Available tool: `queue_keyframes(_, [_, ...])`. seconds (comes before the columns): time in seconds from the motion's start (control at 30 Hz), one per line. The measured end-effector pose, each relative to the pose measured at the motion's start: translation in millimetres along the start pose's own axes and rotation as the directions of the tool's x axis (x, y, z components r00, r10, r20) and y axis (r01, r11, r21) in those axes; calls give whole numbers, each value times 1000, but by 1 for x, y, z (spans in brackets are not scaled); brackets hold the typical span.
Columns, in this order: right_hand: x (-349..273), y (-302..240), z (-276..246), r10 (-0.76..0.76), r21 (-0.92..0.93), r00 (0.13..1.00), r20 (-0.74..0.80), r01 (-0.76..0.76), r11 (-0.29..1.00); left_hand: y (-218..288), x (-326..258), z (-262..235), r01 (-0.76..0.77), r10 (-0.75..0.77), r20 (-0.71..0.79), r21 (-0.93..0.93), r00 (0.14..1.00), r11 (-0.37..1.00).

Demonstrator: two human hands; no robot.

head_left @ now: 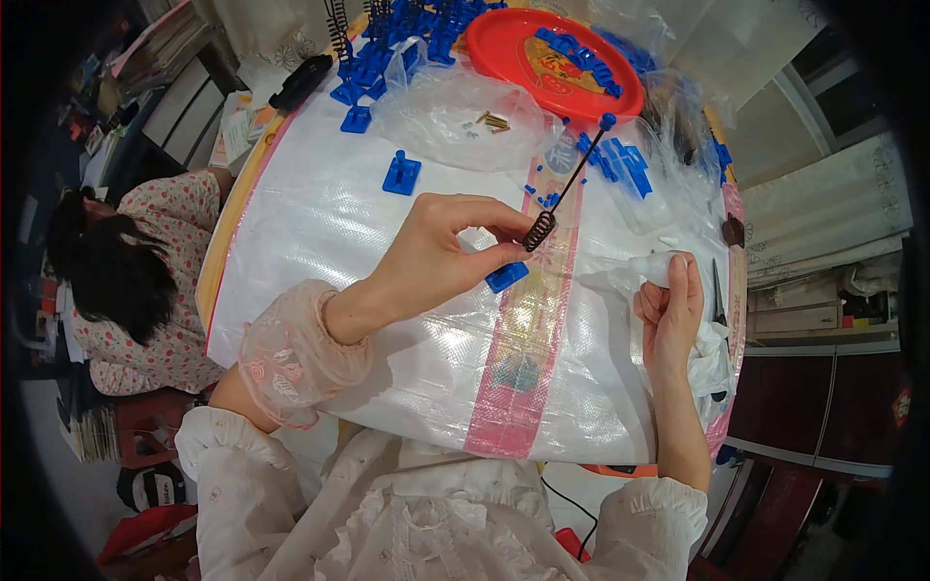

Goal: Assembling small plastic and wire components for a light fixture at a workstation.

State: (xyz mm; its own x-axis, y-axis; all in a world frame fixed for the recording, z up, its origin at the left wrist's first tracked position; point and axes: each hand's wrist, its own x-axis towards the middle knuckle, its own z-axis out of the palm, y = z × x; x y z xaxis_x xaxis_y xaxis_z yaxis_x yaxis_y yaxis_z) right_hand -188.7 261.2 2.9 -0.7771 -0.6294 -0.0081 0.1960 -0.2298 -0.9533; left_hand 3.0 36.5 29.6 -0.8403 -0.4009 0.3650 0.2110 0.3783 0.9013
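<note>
likely home: floral curtains (823, 223), dark red cabinets (780, 397)

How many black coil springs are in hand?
1: the black coil spring, pinched by the left hand. The right hand holds something white; its grip could hide more.

The table (211, 276), covered by white woven sheeting (407, 358), bears blue parts (401, 176), clear bags (426, 124) and a red tray (483, 53).

Nearside of the red tray (496, 58), a clear bag (436, 111) and coiled rod (540, 232) obstruct; farther nearside, white sheeting (417, 368) permits passage.
</note>
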Motion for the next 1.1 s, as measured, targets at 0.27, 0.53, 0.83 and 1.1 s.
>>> queue_keyframes(0.27, [1, -2, 0, -23, -24, 1000, 2, 23, 999, 1, 1, 1, -6, 6, 0, 14, 1000, 1000])
queue_keyframes(0.53, [2, -1, -3, -43, -30, 999, 2, 43, 999, 2, 2, 2, -15, 14, 2, 28, 1000, 999])
queue_keyframes(0.83, [2, -3, -2, -54, -42, 999, -4, 53, 998, 2, 2, 3, -13, 13, -5, 10, 1000, 1000])
queue_keyframes(1.1, [4, -3, -6, -56, -50, 998, 1, 56, 997, 2, 4, 4, -11, 11, -4, 17, 1000, 1000])
